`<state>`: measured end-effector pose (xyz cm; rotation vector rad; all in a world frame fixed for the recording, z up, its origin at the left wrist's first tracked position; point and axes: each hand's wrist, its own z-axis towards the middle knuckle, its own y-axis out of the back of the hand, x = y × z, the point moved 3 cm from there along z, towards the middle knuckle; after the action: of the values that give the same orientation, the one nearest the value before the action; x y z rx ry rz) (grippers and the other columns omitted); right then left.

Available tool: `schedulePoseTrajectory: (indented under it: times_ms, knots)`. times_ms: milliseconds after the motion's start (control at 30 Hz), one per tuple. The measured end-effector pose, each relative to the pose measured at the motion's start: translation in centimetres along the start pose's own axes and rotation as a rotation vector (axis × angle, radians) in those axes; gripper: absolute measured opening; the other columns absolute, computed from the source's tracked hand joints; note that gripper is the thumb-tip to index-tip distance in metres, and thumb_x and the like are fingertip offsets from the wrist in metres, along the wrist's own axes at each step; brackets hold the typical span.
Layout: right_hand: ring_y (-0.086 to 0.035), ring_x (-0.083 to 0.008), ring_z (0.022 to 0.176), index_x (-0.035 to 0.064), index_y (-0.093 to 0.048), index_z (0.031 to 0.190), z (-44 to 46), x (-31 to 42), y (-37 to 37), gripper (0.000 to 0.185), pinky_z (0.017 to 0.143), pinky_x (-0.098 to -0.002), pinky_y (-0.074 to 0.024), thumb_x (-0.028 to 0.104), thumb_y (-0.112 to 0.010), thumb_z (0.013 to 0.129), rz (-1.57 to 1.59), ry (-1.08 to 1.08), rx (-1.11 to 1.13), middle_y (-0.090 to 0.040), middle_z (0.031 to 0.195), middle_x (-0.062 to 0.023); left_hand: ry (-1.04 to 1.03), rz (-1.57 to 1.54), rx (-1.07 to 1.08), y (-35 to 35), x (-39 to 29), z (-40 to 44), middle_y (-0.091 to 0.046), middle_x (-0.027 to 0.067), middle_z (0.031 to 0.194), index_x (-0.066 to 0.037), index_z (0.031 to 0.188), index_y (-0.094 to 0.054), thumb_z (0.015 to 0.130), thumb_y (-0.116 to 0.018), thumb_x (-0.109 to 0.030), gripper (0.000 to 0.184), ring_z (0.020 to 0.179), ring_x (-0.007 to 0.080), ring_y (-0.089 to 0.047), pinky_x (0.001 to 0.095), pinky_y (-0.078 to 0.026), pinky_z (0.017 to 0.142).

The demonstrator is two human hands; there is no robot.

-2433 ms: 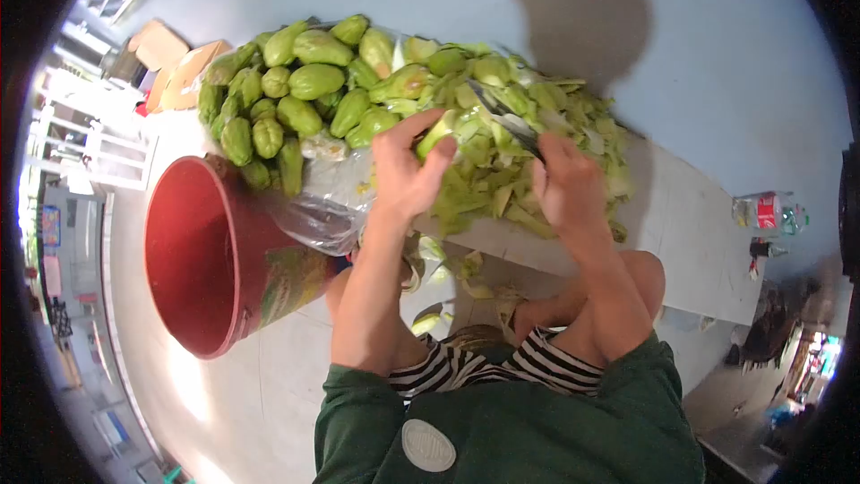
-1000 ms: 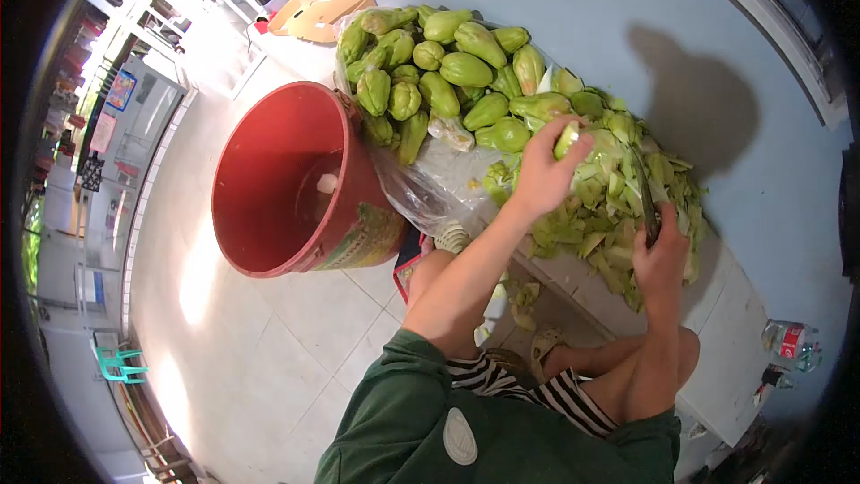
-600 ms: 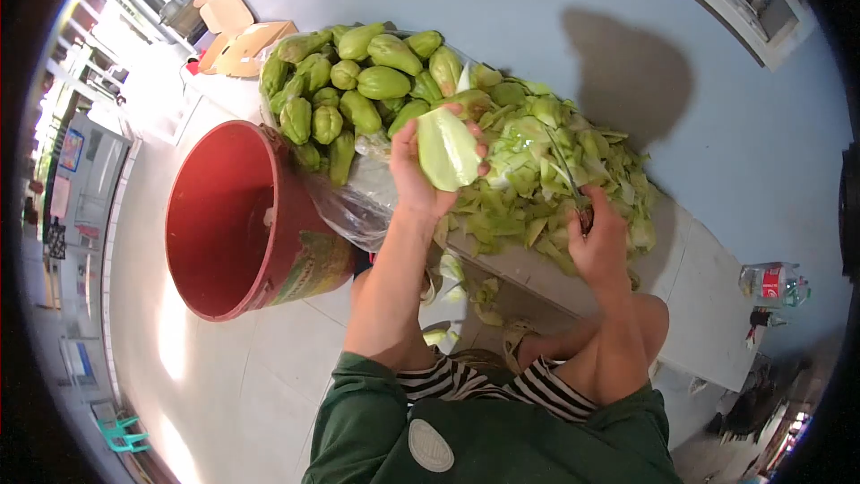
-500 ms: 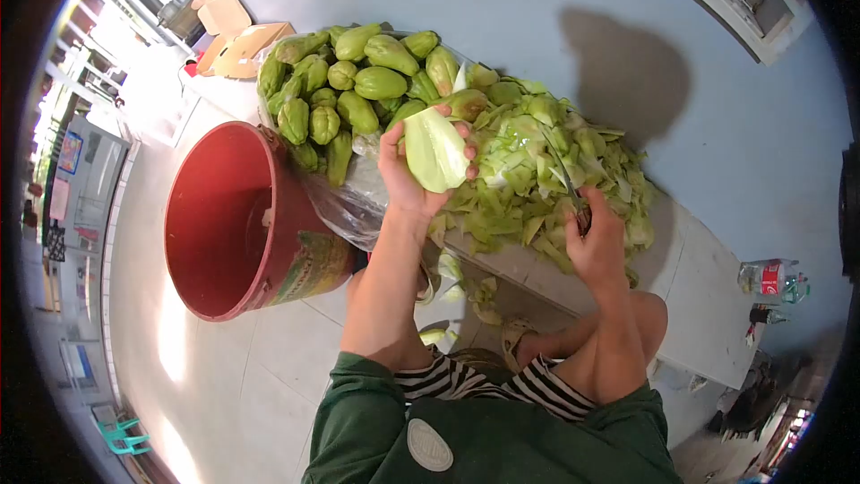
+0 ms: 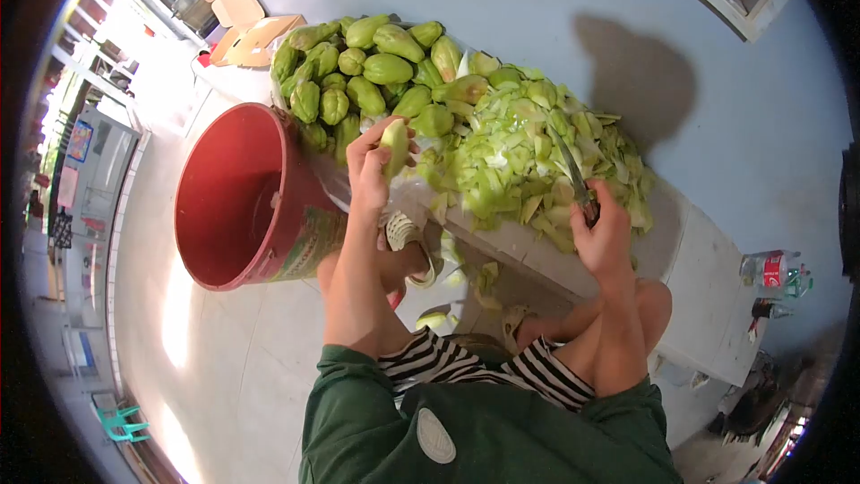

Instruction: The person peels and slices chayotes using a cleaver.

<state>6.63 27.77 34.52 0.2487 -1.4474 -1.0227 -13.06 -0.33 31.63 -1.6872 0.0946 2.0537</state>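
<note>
My left hand point(image 5: 372, 164) is closed round a peeled pale-green chayote point(image 5: 394, 149), held up just right of the red bucket. My right hand point(image 5: 602, 231) grips the dark handle of a knife point(image 5: 573, 168), its blade pointing up and left over a heap of green peelings point(image 5: 511, 157). Whole unpeeled chayotes point(image 5: 388, 69) are piled on plastic to the left of the peelings, beyond my left hand.
A large red bucket point(image 5: 285, 181) stands on the tiled floor at the left, tilted in view. An open cardboard box point(image 5: 253, 38) lies behind it. Plastic bottles point(image 5: 774, 274) stand at the bench's right end. A teal stool point(image 5: 122, 423) is at the lower left.
My left hand has moved left and turned with the chayote, which now shows edge-on. The knife stays in my right hand over the peelings. Compared with half a second ago, the view has shifted slightly.
</note>
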Motion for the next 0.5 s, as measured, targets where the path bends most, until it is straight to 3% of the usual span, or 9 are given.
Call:
schedulePoseTrajectory:
  times_ms: [133,200,267,400,467,500]
  knots:
    - [-0.062,-0.0307,0.059,0.0006,-0.056,0.108,-1.5,-1.8,0.8,0.030,0.057,-0.0387,-0.0465,0.006,-0.065,0.080,-0.011,0.070,-0.050,-0.060,0.068,-0.0168,-0.049,0.220,-0.096,2.9,-0.5,-2.1,-0.065,0.0172,0.098,0.009,0.119,-0.058,0.076,-0.046,-0.021,0.054,0.084,0.0234,-0.065,0.0327,-0.054,0.066]
    - [-0.061,-0.0293,0.058,0.0006,-0.056,0.108,-2.4,-2.3,1.5,0.030,0.056,-0.0382,-0.0459,0.007,-0.066,0.081,-0.024,0.075,-0.078,-0.059,0.067,-0.0158,-0.162,0.307,-0.170,4.5,-1.5,-3.3,-0.066,0.0105,0.093,0.005,0.115,-0.064,0.085,-0.054,-0.019,0.039,0.076,0.0158,-0.063,0.0275,-0.051,0.062]
    - [-0.061,-0.0273,0.058,0.0008,-0.057,0.108,-3.1,-3.0,2.6,0.029,0.057,-0.0383,-0.0460,0.008,-0.066,0.082,-0.017,-0.081,0.006,-0.061,0.068,-0.0150,-0.245,0.531,-0.273,7.0,-4.1,-4.4,-0.067,0.0077,0.090,0.001,0.115,-0.065,0.090,-0.056,-0.018,0.032,0.073,0.0120,-0.061,0.0254,-0.049,0.059]
    - [-0.062,-0.0260,0.059,0.0009,-0.057,0.107,-4.5,-5.3,3.8,0.027,0.059,-0.0388,-0.0462,0.011,-0.066,0.083,-0.026,-0.072,-0.044,-0.062,0.069,-0.0147,-0.072,0.740,-0.613,14.5,-8.8,-6.6,-0.064,0.0022,0.079,-0.001,0.106,-0.070,0.092,-0.061,-0.025,0.030,0.067,0.0076,-0.057,0.0235,-0.045,0.056]
    - [-0.062,-0.0262,0.062,0.0008,-0.058,0.107,-4.8,-5.4,4.8,0.028,0.061,-0.0394,-0.0464,0.013,-0.067,0.084,-0.047,-0.141,-0.029,-0.062,0.072,-0.0152,0.179,0.961,-0.690,19.0,-9.2,-7.8,-0.062,0.0026,0.073,0.001,0.100,-0.071,0.092,-0.061,-0.035,0.038,0.064,0.0079,-0.056,0.0264,-0.045,0.056]
    - [-0.062,-0.0262,0.062,0.0008,-0.058,0.107,-4.9,-5.4,5.0,0.028,0.061,-0.0394,-0.0464,0.013,-0.067,0.084,-0.048,-0.151,-0.015,-0.062,0.072,-0.0152,0.323,1.212,-0.632,22.7,-8.4,-8.4,-0.062,0.0093,0.071,0.002,0.096,-0.071,0.092,-0.057,-0.042,0.046,0.070,0.0140,-0.059,0.0328,-0.048,0.065]
